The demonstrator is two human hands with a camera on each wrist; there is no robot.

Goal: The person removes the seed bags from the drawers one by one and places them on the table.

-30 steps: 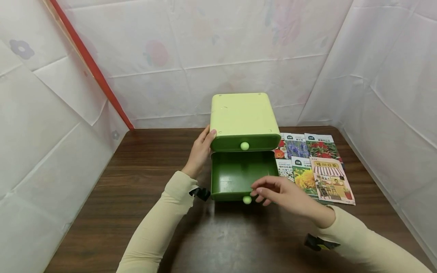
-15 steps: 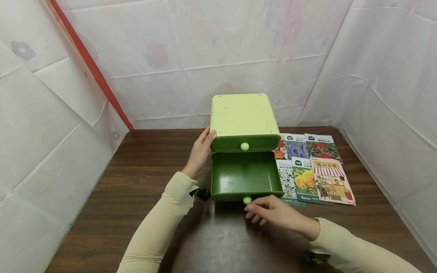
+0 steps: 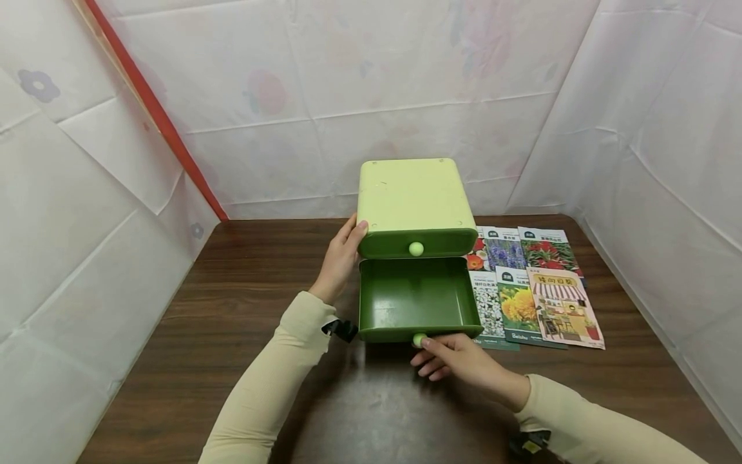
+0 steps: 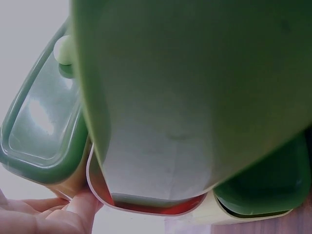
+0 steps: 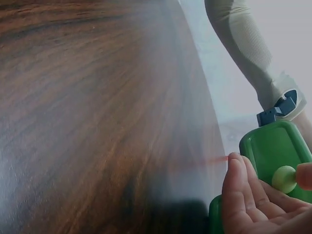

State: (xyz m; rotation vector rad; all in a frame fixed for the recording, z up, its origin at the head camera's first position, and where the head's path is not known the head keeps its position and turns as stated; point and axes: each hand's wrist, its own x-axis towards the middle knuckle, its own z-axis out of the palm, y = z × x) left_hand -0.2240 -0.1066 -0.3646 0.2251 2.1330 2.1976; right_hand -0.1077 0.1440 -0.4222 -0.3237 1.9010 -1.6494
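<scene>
A pale yellow-green drawer cabinet (image 3: 414, 193) stands at the back of the table. Its upper drawer (image 3: 385, 245) is closed, and the drawer below (image 3: 417, 303) is pulled out with nothing in it. My left hand (image 3: 339, 261) holds the cabinet's left side, thumb at the front corner and fingers along the side. At the pulled-out drawer's front, my right hand (image 3: 458, 361) pinches the round light-green knob (image 5: 283, 179) between thumb and index finger; the other fingers stretch underneath. Another green drawer front (image 4: 263, 180) shows lower down in the left wrist view.
Several seed packets with flower pictures (image 3: 518, 309) lie to the cabinet's right, with a pink illustrated packet (image 3: 565, 309) on top. White patterned sheeting (image 3: 324, 116) hangs behind and at both sides of the dark wooden table (image 3: 249, 303). A red strip (image 3: 156, 116) runs down the left corner.
My right hand has come from above the pulled-out drawer's front edge down to its knob and now pinches it. The left hand and the cabinet have stayed put.
</scene>
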